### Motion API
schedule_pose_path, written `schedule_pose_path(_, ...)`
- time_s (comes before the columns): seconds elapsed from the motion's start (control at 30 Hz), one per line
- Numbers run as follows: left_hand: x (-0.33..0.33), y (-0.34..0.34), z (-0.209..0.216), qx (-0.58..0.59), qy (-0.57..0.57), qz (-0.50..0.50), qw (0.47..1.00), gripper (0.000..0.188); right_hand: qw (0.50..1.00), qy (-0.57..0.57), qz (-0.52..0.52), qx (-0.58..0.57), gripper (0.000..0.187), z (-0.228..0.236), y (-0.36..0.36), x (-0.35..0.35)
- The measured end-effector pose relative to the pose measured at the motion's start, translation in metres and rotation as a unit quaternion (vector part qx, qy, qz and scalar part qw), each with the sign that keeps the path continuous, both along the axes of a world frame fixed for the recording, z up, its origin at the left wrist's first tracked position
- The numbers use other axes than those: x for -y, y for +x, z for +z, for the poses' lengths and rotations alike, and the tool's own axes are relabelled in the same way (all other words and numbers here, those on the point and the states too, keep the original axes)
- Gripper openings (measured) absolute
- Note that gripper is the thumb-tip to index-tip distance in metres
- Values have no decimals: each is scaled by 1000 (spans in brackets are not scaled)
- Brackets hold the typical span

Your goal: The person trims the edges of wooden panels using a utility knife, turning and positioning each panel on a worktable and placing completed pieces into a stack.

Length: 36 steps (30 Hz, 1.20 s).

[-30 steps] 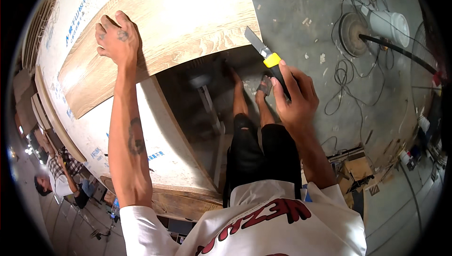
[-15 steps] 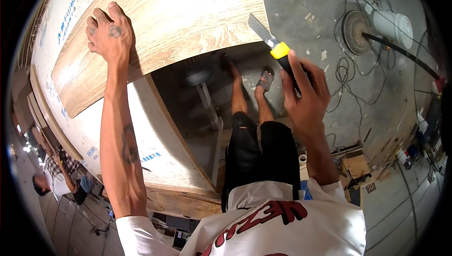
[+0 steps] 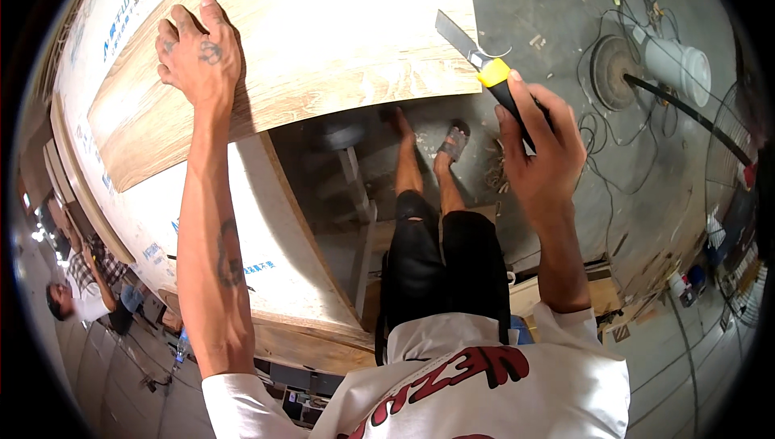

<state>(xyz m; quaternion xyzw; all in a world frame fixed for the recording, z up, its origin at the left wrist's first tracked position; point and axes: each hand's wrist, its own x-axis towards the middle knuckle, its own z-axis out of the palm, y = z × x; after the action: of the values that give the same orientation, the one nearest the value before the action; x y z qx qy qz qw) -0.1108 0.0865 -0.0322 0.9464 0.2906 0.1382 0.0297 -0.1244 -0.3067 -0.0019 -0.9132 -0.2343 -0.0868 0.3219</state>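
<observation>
A wood-grain board [image 3: 323, 59] lies across a white panel and juts out past it on the right, brightly lit. My left hand [image 3: 200, 51] rests on the board's left part, fingers spread and slightly bent. In my right hand [image 3: 549, 140] is a utility knife [image 3: 496, 75] with a black handle, a yellow collar and a wide metal blade. Its blade points up and left, over or beside the board's right end; whether it touches cannot be told. A thin pale curled strip [image 3: 494, 53] shows near the blade's base.
The white panel [image 3: 266, 221] with blue print lies under the board. My legs and sandalled feet stand below the overhang. To the right are a white bucket [image 3: 678, 67], a round disc-shaped base [image 3: 613, 71] and tangled cables [image 3: 601, 128]. Another person [image 3: 85, 298] is at far left.
The knife and my right hand have shifted slightly right and down in the picture. The curled strip now shows by the blade. My left hand remains on the board; the whole view has shifted a little.
</observation>
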Motion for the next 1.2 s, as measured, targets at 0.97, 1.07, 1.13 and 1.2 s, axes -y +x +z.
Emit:
schedule_pose_path(0.97, 12, 3, 8, 0, 31, 26, 999, 64, 967, -69, 244, -21, 44, 20, 200, -43)
schedule_pose_path(1.07, 12, 2, 11, 5, 14, 29, 999, 62, 951, -71, 302, -14, 44, 16, 224, -56)
schedule_pose_path(1.13, 13, 1, 14, -26, 50, 43, 997, 59, 938, -79, 338, -16, 44, 18, 240, -69)
schedule_pose_path(1.2, 14, -2, 14, -20, 38, 44, 998, 58, 924, -84, 374, -18, 45, 19, 253, -82)
